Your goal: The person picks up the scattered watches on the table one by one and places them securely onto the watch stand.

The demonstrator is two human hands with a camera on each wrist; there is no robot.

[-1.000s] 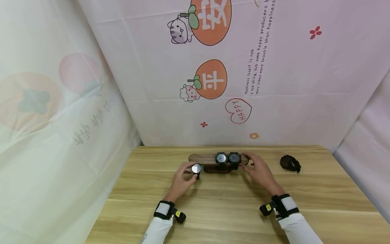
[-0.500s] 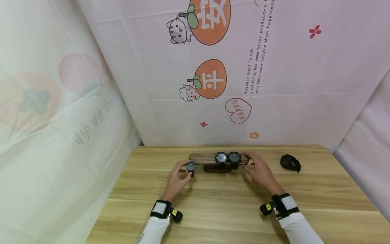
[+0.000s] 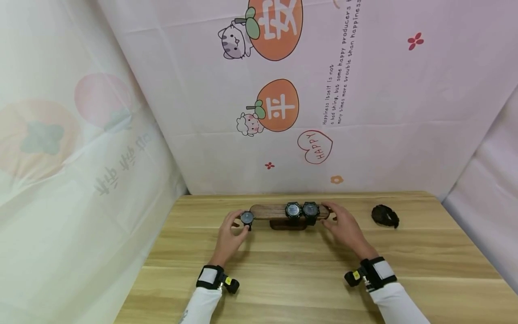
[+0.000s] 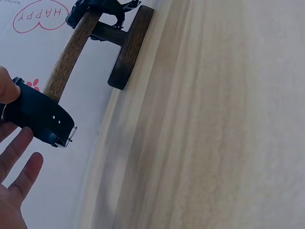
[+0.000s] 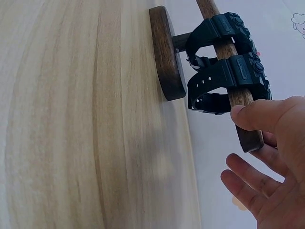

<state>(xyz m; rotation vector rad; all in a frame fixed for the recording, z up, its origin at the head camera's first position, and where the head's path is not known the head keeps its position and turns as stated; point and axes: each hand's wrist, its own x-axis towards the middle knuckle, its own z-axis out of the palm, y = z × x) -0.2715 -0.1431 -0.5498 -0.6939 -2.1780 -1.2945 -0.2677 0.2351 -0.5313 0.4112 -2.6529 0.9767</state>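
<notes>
My left hand (image 3: 227, 240) pinches a dark watch (image 3: 247, 218) between thumb and fingers, at the left end of a dark wooden watch stand's bar (image 3: 269, 211). Its closed black strap (image 4: 43, 117) overlaps the bar's tip in the left wrist view. At the other end, my right hand (image 3: 347, 229) grips the bar, thumb on the near side and fingers behind. Two black sports watches, one with a pale face (image 3: 293, 210) and one with a darker face (image 3: 311, 209), sit side by side around the bar near my right fingers.
The stand's base (image 3: 288, 225) rests on the wooden table (image 3: 291, 279) near its back edge. Another black watch (image 3: 384, 216) lies to the right of my right hand. A printed white cloth (image 3: 226, 157) hangs behind, and cloth walls stand at both sides.
My left hand has carried its watch leftward, from in front of the bar to the bar's left end. My right hand and the two watches on the bar stay put.
</notes>
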